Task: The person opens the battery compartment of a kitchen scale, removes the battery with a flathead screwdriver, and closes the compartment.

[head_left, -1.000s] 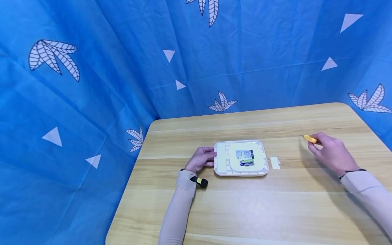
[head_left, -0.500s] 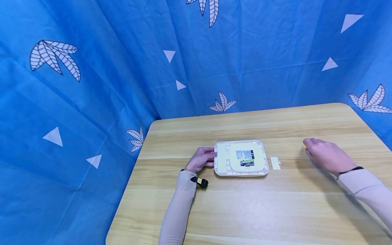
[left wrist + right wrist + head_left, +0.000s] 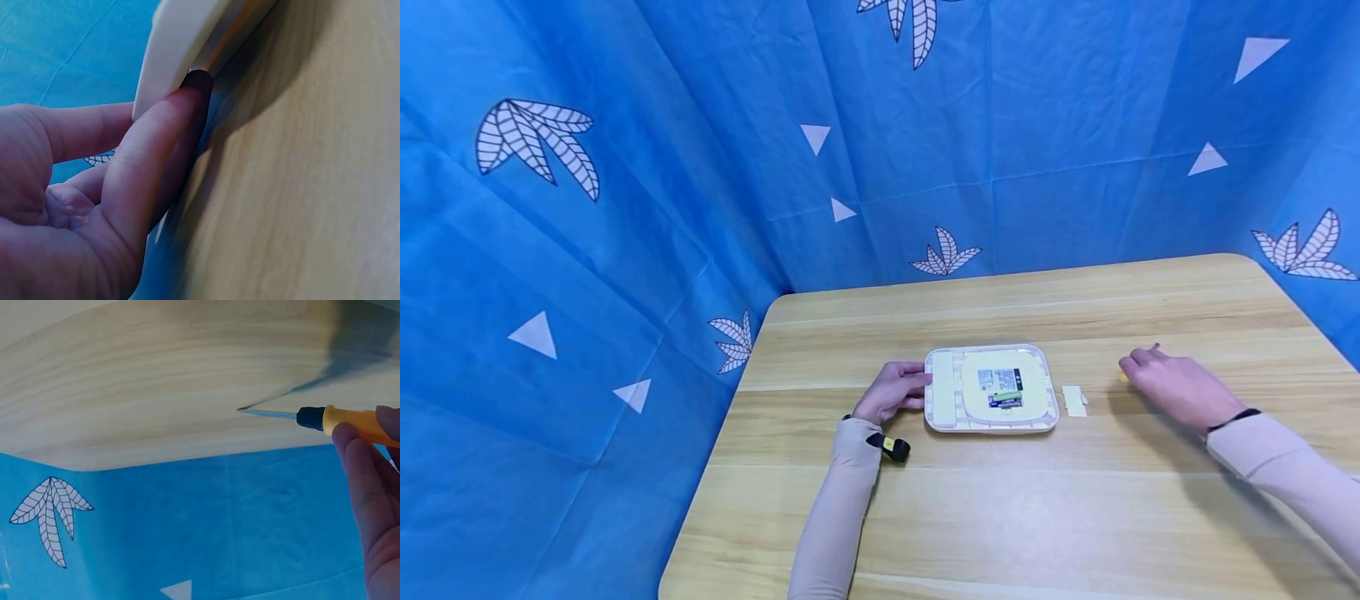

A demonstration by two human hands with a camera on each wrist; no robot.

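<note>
One white device [image 3: 981, 387] lies left of the right hand [image 3: 1176, 387] on the worktop [image 3: 1015, 508], long axis running side to side; the left hand [image 3: 891, 390] is nearer, pinching its left end, while the right grips a yellow screwdriver [image 3: 350, 422].

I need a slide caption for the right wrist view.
The right hand grips a yellow-handled screwdriver, seen against the table and blue curtain.

Left hand [image 3: 891, 390] pinched left end of white device [image 3: 991, 388], left forearm [image 3: 832, 517] on its near side; right hand [image 3: 1180, 390], apart on its right, held thumb and fingers in grip.
</note>
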